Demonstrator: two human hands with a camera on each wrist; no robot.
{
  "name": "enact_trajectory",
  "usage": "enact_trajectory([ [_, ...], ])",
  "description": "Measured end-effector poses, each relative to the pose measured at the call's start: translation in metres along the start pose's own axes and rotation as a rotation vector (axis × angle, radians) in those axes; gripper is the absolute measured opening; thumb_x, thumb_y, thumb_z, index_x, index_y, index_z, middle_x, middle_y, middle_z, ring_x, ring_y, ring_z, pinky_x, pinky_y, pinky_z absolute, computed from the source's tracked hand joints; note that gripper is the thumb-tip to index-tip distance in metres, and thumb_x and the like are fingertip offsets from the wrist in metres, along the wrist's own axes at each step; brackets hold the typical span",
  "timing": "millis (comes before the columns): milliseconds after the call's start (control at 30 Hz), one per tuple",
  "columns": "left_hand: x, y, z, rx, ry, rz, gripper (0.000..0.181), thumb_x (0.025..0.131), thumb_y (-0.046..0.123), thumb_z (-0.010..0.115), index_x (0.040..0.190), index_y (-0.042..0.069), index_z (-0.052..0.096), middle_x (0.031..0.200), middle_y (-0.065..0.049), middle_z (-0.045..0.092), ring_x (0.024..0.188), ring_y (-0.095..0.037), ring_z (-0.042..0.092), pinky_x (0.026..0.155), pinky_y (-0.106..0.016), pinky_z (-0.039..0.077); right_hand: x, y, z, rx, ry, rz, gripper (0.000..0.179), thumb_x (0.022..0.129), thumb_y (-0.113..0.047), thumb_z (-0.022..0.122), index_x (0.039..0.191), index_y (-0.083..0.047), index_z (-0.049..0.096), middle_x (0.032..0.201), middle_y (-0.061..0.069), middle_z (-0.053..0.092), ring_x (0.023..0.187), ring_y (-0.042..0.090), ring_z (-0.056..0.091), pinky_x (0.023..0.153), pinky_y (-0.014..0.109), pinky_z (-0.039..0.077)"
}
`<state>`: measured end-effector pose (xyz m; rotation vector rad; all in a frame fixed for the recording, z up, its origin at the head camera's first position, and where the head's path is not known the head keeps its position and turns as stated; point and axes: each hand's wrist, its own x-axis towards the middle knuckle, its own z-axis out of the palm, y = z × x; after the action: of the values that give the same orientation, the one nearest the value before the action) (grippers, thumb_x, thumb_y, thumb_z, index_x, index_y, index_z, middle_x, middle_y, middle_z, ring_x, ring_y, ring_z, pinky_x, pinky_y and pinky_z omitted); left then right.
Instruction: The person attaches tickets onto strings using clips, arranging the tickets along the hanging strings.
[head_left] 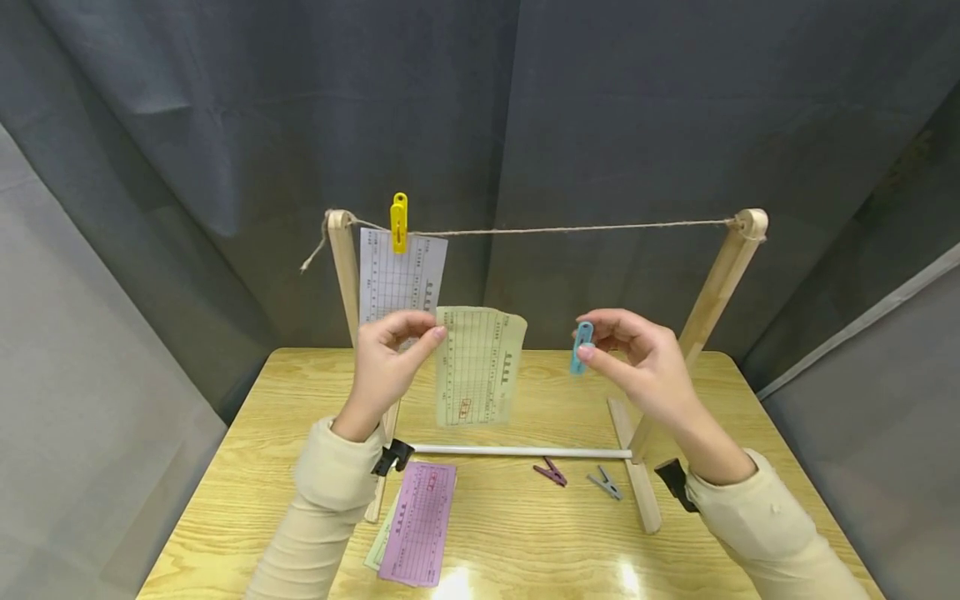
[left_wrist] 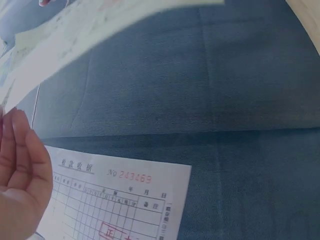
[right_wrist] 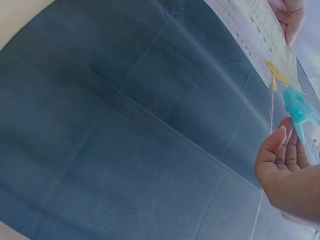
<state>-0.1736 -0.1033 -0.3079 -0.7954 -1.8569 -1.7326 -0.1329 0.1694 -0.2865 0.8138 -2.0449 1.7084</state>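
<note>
A pale green receipt slip [head_left: 480,367] hangs from my left hand [head_left: 390,358], pinched at its upper left corner between thumb and fingers. My right hand [head_left: 637,358] pinches a blue clothespin [head_left: 581,347], held upright to the right of the slip. Behind them a twine line [head_left: 562,229] runs between two wooden posts, above both hands. A white receipt slip [head_left: 397,279] hangs at its left end under a yellow clothespin [head_left: 399,223]; my left hand overlaps its lower part in the head view. In the left wrist view the white slip [left_wrist: 120,195] shows printed lines and a red number.
On the wooden table [head_left: 525,533] lie a purple slip [head_left: 420,525] over a pale green one [head_left: 381,542], a dark purple clothespin [head_left: 551,472] and a grey clothespin [head_left: 605,482]. A white bar [head_left: 517,452] joins the bases of the posts. Dark curtains [head_left: 637,125] stand behind.
</note>
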Motion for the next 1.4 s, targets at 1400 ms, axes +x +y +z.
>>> enact_trajectory([
  [1400, 0.049, 0.000, 0.011, 0.035, 0.258, -0.089, 0.015, 0.080, 0.005, 0.068, 0.086, -0.009, 0.067, 0.077, -0.015, 0.066, 0.058, -0.009, 0.056, 0.052, -0.020, 0.048, 0.105, -0.061, 0.018, 0.018, -0.018, -0.116, 0.022, 0.077, 0.008, 0.063, 0.099, 0.007, 0.062, 0.077, 0.002, 0.065, 0.068, 0.018, 0.058, 0.065, 0.023, 0.049],
])
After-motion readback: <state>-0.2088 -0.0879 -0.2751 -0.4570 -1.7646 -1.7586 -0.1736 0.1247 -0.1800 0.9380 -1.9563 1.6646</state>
